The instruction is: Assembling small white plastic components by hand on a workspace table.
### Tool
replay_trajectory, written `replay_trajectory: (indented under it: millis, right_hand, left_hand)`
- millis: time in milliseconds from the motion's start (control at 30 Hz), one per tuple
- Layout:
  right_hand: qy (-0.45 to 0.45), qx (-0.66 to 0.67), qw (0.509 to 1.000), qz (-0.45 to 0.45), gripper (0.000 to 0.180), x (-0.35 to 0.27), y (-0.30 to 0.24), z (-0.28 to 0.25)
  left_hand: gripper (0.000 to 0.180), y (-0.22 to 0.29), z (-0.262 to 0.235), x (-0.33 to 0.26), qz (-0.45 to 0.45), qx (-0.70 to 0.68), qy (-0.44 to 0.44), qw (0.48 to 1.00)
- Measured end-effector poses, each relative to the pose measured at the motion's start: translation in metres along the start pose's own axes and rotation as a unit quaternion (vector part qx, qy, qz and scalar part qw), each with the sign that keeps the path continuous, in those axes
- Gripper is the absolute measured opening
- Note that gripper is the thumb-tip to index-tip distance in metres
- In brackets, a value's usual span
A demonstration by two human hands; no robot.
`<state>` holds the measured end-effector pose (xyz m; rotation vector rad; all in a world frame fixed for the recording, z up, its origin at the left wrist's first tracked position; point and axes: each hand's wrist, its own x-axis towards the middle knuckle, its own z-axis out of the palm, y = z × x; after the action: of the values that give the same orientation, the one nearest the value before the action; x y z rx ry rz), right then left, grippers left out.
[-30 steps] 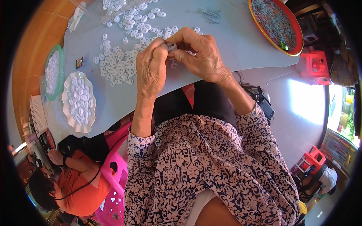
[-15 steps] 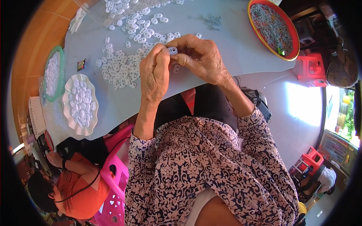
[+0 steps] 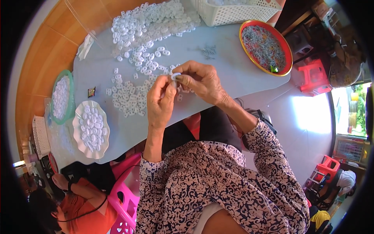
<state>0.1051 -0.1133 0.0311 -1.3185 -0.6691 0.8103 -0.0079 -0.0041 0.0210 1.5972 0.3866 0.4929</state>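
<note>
Above the grey-blue table (image 3: pixel 233 70), my left hand (image 3: pixel 160 99) and my right hand (image 3: pixel 204 84) meet over one small white oval plastic piece (image 3: pixel 176 75). Thumb and fingers of each hand pinch it; part of it is hidden behind them. Beside my left hand spreads a pile of flat white pieces with holes (image 3: pixel 130 97). Beyond the hands lie loose white oval pieces (image 3: pixel 150 56), with a large heap of similar ones (image 3: pixel 156 21) farther back. Thin metal pins or screws (image 3: pixel 208 50) form a small scatter on the far right side.
A gold-rimmed red bowl (image 3: pixel 287 58) of metal bits stands at right. At left are a scalloped white dish (image 3: pixel 80 144) and a green basket (image 3: pixel 71 95), both holding white pieces. A white perforated basket (image 3: pixel 233 16) stands far back. A person in orange (image 3: pixel 89 201) sits lower left.
The view has tilted up, so the table shows lower and more of its far side appears. Both hands still pinch the white piece, which now shows at a different angle.
</note>
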Motion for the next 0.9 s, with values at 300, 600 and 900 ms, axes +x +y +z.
replay_trajectory:
  millis: [300,600,900]
  right_hand:
    - [0.177,-0.227,0.925,-0.247,0.014,0.087,-0.051,-0.068]
    - [0.102,-0.336,0.845,-0.404,0.009,0.124,-0.048,-0.088]
    - [-0.042,-0.477,0.847,-0.228,0.015,0.146,0.019,-0.024]
  left_hand:
    - [0.011,-0.003,-0.005,-0.003,-0.032,-0.082,0.022,0.996]
    - [0.013,0.002,-0.004,0.001,-0.050,-0.103,0.061,0.992]
    - [0.014,-0.003,-0.005,0.000,-0.047,-0.131,0.067,0.988]
